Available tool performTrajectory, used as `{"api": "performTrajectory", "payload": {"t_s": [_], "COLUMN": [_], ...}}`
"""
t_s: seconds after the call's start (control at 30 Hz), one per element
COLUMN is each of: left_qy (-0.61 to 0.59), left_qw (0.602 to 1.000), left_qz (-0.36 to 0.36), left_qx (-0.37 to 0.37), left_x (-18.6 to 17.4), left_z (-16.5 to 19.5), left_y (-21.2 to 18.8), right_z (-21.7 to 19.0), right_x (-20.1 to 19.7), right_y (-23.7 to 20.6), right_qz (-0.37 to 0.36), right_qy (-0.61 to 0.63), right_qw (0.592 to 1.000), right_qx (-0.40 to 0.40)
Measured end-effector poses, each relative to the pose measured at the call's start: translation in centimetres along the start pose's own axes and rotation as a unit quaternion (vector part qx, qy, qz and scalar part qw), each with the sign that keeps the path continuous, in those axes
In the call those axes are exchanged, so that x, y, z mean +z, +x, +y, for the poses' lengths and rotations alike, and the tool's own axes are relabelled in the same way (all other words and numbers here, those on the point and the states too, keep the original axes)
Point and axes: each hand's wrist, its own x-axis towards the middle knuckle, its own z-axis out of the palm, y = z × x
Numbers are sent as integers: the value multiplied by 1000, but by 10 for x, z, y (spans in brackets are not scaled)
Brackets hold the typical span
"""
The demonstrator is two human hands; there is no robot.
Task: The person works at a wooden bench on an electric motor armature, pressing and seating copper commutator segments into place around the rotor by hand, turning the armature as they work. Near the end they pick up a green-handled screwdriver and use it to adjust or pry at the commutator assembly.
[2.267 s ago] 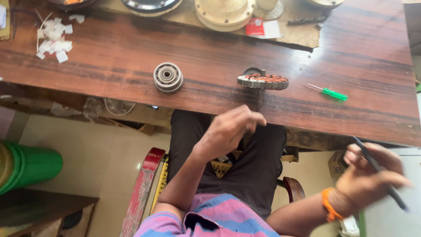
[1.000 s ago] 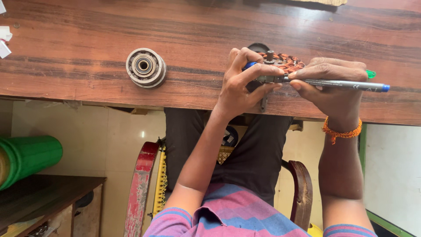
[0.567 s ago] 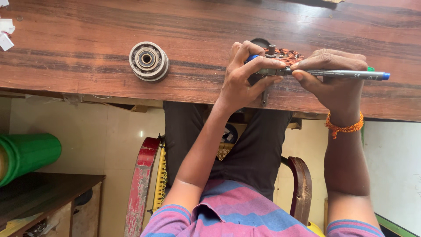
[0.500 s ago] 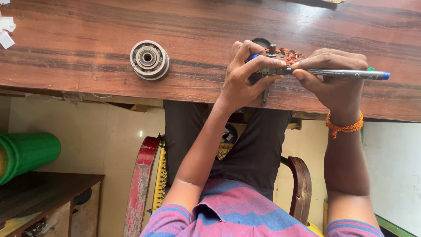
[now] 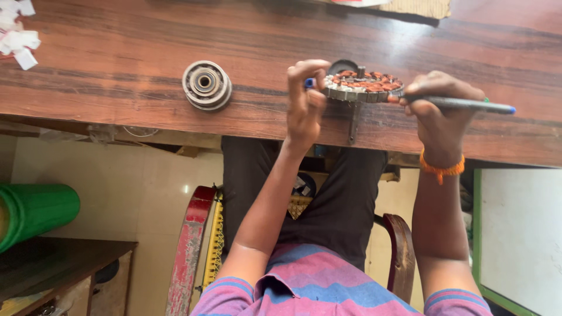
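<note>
The left hand (image 5: 304,99) pinches the near-left rim of a round motor stator (image 5: 364,86), fingers curled over its edge with a small blue bit showing between the fingertips. The right hand (image 5: 439,114) is closed around a dark pen-like tool (image 5: 468,105) with a blue tip, gripping it close to the stator's right edge; whether the tool's working end touches the windings is hidden by the fingers. An orange band (image 5: 440,169) circles the right wrist.

The stator, ringed with copper-red windings inside a pale metal rim, sits at the near edge of the wooden table (image 5: 117,35), partly over a dark round part behind it that is mostly covered. A thin dark bar hangs down from under the stator across the table's edge.

Well to the left on the table lies a grey stepped pulley-like wheel (image 5: 206,85). Scraps of white paper (image 5: 17,35) lie at the far-left corner, cut off by the frame. At the top edge a brownish sheet (image 5: 421,7) with a red-and-white piece on it is cut off too.

Below the table are a red-framed chair (image 5: 190,246), a green drum (image 5: 35,210) on its side, and a white board with a green edge (image 5: 515,234).
</note>
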Motion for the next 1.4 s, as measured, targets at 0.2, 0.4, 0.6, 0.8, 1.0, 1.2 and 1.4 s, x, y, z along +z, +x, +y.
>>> {"api": "performTrajectory", "payload": {"t_s": [0.2, 0.4, 0.6, 0.8, 1.0, 1.2, 1.4], "left_qy": [-129, -84, -62, -77, -78, -61, -123], "left_qw": [971, 982, 988, 989, 989, 993, 988], "left_qz": [174, 109, 39, 5, -15, -22, 37], "left_qx": [-106, -130, -138, -129, -125, -100, -88], "left_x": [-5, -1, -1, 1, 3, 2, 6], "left_z": [-4, 12, 21, 23, 23, 18, 12], "left_y": [-11, -4, -3, -3, -2, -8, -10], "right_z": [-57, -57, -50, -43, -44, -39, -33], "right_x": [39, 67, 77, 80, 80, 99, 113], "right_y": [2, 6, 12, 16, 13, 5, 0], "right_qz": [32, -82, -88, -101, -77, -79, -69], "right_qy": [23, -301, -317, -319, -358, -375, -423], "right_qw": [997, 950, 944, 941, 926, 921, 900], "right_qx": [63, -27, 2, 58, 88, 68, 75]}}
